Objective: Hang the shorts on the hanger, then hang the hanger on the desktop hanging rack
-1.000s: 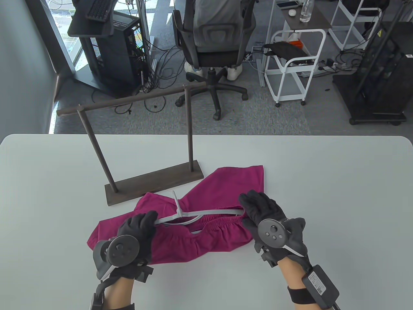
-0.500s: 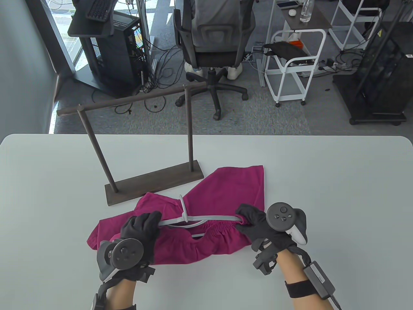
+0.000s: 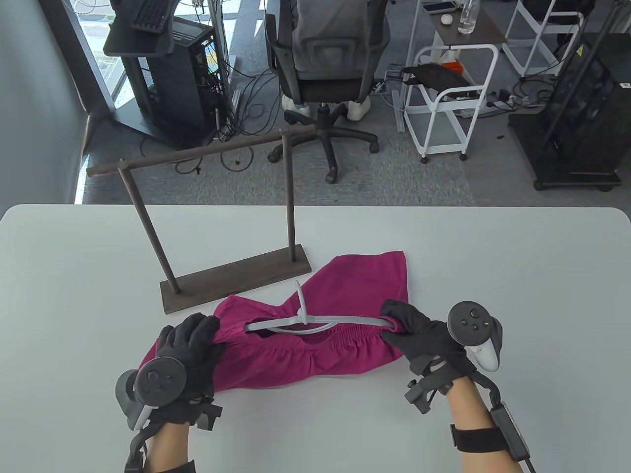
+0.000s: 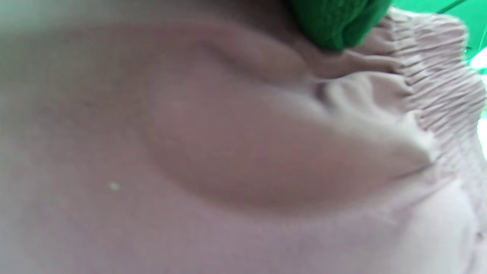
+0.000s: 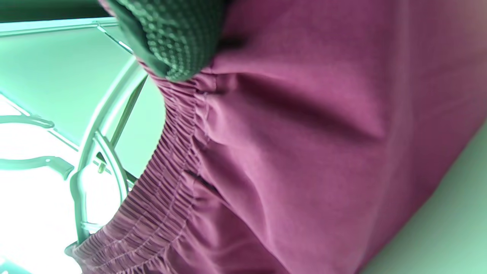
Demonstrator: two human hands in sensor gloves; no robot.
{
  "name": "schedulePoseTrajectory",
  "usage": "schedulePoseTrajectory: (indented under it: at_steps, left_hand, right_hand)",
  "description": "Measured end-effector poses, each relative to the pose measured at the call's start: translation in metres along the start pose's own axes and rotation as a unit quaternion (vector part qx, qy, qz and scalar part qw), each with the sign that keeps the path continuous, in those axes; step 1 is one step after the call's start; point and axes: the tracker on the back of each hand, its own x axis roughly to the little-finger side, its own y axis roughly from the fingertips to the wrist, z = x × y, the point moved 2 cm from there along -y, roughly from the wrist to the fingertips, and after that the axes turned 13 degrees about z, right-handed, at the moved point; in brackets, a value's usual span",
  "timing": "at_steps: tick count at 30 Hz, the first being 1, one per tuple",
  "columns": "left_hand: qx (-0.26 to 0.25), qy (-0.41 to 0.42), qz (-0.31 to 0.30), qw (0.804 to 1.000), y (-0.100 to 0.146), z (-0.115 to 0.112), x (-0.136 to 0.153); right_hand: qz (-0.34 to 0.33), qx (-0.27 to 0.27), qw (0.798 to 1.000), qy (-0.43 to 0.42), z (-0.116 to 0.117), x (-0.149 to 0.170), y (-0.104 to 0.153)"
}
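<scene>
Magenta shorts (image 3: pixel 355 286) lie on the white table (image 3: pixel 517 276), the elastic waistband toward me and stretched wide. A grey hanger (image 3: pixel 320 322) sits in the waistband opening with its hook (image 3: pixel 298 298) pointing away from me. My left hand (image 3: pixel 202 332) grips the waistband's left end. At the right end, by the hanger's tip, my right hand (image 3: pixel 394 327) pinches the waistband. The right wrist view shows a gloved fingertip (image 5: pixel 171 38) on the gathered waistband (image 5: pixel 167 167) beside the hanger (image 5: pixel 102 125). The left wrist view is filled with pale, blurred shorts fabric (image 4: pixel 228 152).
The dark wooden hanging rack stands just beyond the shorts, its base (image 3: pixel 236 283) on the table and its crossbar (image 3: pixel 197 153) high above the far edge. Beyond the table are an office chair (image 3: pixel 325 64), a computer stand and white carts.
Both hands have moved apart, left hand leftward and right hand rightward, pulling the waistband wider. The hanger's left end has slipped into the shorts and its hook has swung more upright.
</scene>
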Motion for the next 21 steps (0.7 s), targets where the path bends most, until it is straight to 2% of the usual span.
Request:
schedulePoseTrajectory:
  at_steps: [7, 11, 21]
  left_hand:
    - [0.069, 0.064, 0.006, 0.996, -0.006, -0.015, 0.005]
    - [0.059, 0.071, 0.0, 0.996, -0.006, -0.014, 0.005]
    - [0.054, 0.085, 0.007, 0.995, -0.01, -0.013, 0.009]
  right_hand:
    - [0.024, -0.006, 1.0, -0.013, -0.002, 0.016, -0.004]
    - [0.032, -0.004, 0.999, -0.009, -0.002, 0.019, -0.005]
    - [0.044, 0.023, 0.994, 0.094, 0.0, 0.004, 0.001]
